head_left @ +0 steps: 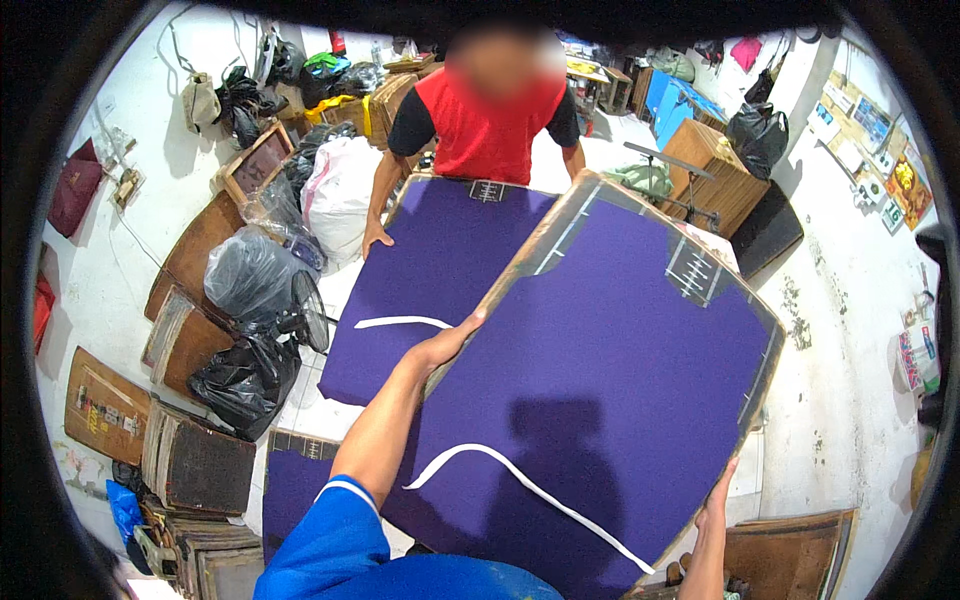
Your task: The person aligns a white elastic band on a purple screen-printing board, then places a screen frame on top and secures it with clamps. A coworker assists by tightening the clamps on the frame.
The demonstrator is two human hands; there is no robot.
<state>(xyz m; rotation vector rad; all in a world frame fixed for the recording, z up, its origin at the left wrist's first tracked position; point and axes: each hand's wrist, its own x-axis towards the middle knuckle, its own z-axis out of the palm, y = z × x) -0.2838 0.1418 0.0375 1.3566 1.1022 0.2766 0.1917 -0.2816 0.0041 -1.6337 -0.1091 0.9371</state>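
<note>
A large board with dark edges, covered in purple fabric point(600, 330), is tilted in front of me. My left hand point(455, 342) is closed on its left edge, and my right hand point(717, 497) grips the lower right edge; some fingers are hidden behind it. A white curved strip point(530, 488) crosses the fabric's lower part, and a dark patch with white marks point(693, 272) shows near the top right. Beyond it, a second purple-covered board point(440, 255) with its own white strip point(395, 322) lies partly behind mine. A co-worker's hand point(375, 237) touches that board's left edge.
A person in a red and black shirt point(495, 130) stands opposite. At left are a fan point(308, 310), black bags point(250, 380), a white sack point(343, 195) and stacked boards point(200, 465). Another purple piece point(290, 490) lies low left. Brown boards point(790, 555) lean at lower right.
</note>
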